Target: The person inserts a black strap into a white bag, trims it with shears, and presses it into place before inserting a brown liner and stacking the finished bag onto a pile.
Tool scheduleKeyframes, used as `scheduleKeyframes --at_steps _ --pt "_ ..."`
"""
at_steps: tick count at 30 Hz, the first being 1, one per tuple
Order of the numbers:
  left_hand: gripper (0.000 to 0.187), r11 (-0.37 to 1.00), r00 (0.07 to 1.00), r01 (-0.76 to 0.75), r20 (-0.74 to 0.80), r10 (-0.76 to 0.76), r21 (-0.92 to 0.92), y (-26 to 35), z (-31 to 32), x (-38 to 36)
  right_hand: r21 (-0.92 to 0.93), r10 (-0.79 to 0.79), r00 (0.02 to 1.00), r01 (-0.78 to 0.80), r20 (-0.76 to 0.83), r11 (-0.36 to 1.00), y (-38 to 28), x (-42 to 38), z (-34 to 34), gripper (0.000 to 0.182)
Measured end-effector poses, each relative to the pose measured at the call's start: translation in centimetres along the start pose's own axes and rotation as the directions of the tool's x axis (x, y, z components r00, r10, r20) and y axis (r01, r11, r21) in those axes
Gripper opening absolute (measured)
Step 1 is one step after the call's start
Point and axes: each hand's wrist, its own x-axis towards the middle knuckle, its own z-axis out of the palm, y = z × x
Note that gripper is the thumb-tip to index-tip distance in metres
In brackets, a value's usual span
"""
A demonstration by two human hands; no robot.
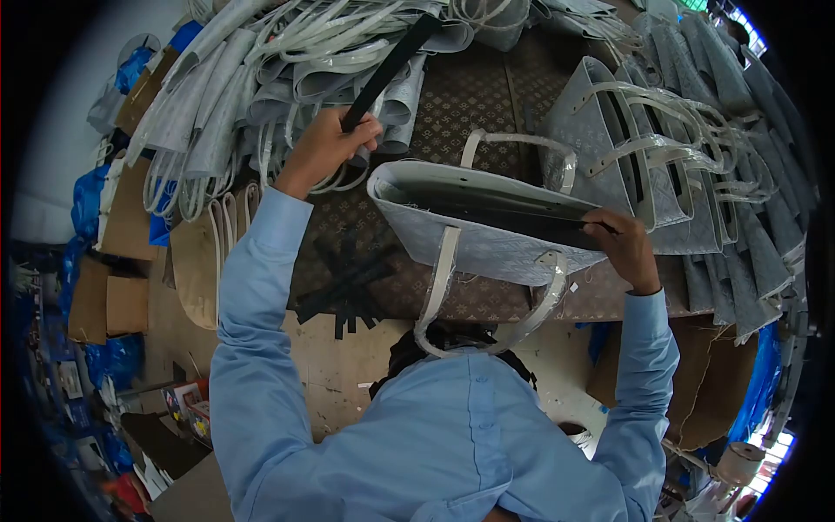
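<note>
Silvery-grey bag (496, 252), open-mouthed on the brown table (470, 96).
Off the bag's left end, the left hand (329, 148) grasps a raised black strip (396, 70); at its right end the right hand (622, 248) grips the rim, perhaps with something dark too, hard to tell. Loose strips (352, 283) lie left of the bag, similar bags (600, 130) beyond its right end.

wall (63, 148): pale grey, left | floor (335, 396): beige, specked | table (465, 100): brown, patterned top | light (782, 449): bright, right edge
</note>
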Motion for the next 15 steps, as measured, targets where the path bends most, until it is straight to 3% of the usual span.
scheduleKeyframes --at_steps 2,4,6,8,13,15 --pt "0.026 0.997 1.000 0.009 0.001 -0.009 0.070 0.1 0.2 0.2 -0.004 0.031 0.999 -0.031 0.010 1.000 -0.4 0.1 -0.1 0.013" --pt "0.030 0.984 0.987 -0.086 0.149 0.063 0.156 -0.7 1.1 0.1 -0.020 0.006 1.000 -0.007 -0.009 1.000 0.0 0.1 0.0 0.013" --pt "0.030 0.986 0.983 -0.045 0.184 0.016 0.159 -1.2 2.0 0.2 -0.027 -0.020 1.000 0.019 -0.021 0.999 0.3 -0.1 0.4 0.013" --pt "0.027 0.925 0.970 -0.082 0.244 -0.012 0.370 -1.2 2.3 0.9 -0.030 -0.024 0.999 0.023 -0.044 0.999 0.4 0.0 0.5 0.012" --pt "0.023 0.959 0.972 -0.051 0.236 -0.017 0.279 -1.1 2.5 1.3 0.003 0.025 0.999 -0.025 -0.035 1.000 0.6 -0.2 0.8 0.012" --pt "0.018 0.977 0.985 -0.077 0.166 0.044 0.198 -1.3 3.1 0.7 0.002 0.036 0.998 -0.036 -0.057 0.999 0.6 -0.3 0.9 0.012"
